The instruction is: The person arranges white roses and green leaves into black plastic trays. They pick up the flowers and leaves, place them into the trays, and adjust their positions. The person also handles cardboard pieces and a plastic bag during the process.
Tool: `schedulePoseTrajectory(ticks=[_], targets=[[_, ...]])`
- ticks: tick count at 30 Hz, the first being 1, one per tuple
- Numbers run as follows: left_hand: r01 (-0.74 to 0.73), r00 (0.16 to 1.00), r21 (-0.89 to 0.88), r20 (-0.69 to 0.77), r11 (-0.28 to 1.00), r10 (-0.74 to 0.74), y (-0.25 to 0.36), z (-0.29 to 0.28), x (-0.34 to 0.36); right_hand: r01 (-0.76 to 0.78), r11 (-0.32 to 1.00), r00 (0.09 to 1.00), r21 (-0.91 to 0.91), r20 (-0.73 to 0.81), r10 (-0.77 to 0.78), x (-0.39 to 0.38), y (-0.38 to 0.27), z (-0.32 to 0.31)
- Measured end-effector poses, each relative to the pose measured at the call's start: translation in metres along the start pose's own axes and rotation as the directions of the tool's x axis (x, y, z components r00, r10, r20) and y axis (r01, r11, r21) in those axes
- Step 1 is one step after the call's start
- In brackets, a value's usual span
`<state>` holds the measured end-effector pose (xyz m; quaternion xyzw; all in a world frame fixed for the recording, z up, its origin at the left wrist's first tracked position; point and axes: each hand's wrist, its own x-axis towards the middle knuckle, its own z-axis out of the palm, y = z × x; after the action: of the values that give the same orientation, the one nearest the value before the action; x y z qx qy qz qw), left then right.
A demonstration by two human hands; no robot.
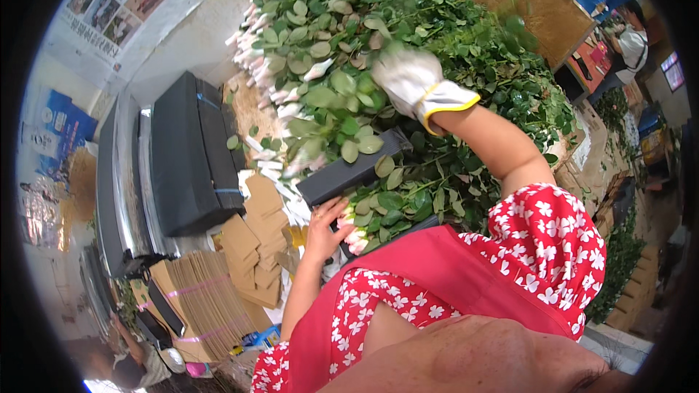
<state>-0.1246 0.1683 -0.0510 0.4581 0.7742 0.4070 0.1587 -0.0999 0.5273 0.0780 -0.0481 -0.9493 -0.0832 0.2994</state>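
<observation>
My bare left hand (328,227) lies beside the pale pink rose heads (355,236), its fingers stretched out and apart near the end of a dark grey block (349,171). Those roses and their leafy stems lie in front of me, just below the block. Farther off, my right hand (409,80), in a white glove with yellow trim, reaches over a big heap of leafy rose stems (466,58). Motion smears its fingers, so whether they grip a stem is unclear. White-wrapped rose heads (251,47) line the heap's left side.
Left of the heap stand large black wrapped packs (186,153). Nearer are loose brown cardboard pieces (255,240) and a bundled cardboard stack (200,306). A wooden board (531,11) edges the heap at the back right. Another person (630,44) is at the far right.
</observation>
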Motion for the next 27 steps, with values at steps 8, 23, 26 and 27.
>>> schedulePoseTrajectory(ticks=[8, 23, 26, 27], targets=[[-0.032, 0.999, -0.010, 0.029, 0.999, 0.032, 0.000, -0.002, -0.001, 0.043, 0.987, 0.777, 0.153, 0.616, -0.129, 0.015, 0.054, 0.027], [-0.011, 1.000, -0.050, 0.022, 0.999, 0.012, -0.006, 0.003, -0.004, 0.091, 0.995, 0.995, 0.026, -0.052, -0.090, 0.124, 0.064, -0.038], [-0.012, 1.000, -0.034, 0.006, 0.999, 0.012, -0.008, 0.004, -0.004, -0.050, 0.986, 0.999, 0.157, 0.015, 0.048, 0.071, 0.009, -0.155], [0.017, 1.000, -0.063, 0.006, 0.998, -0.017, -0.007, 0.002, -0.007, 0.076, 0.981, 0.997, 0.181, -0.012, -0.076, 0.048, 0.005, -0.162]])
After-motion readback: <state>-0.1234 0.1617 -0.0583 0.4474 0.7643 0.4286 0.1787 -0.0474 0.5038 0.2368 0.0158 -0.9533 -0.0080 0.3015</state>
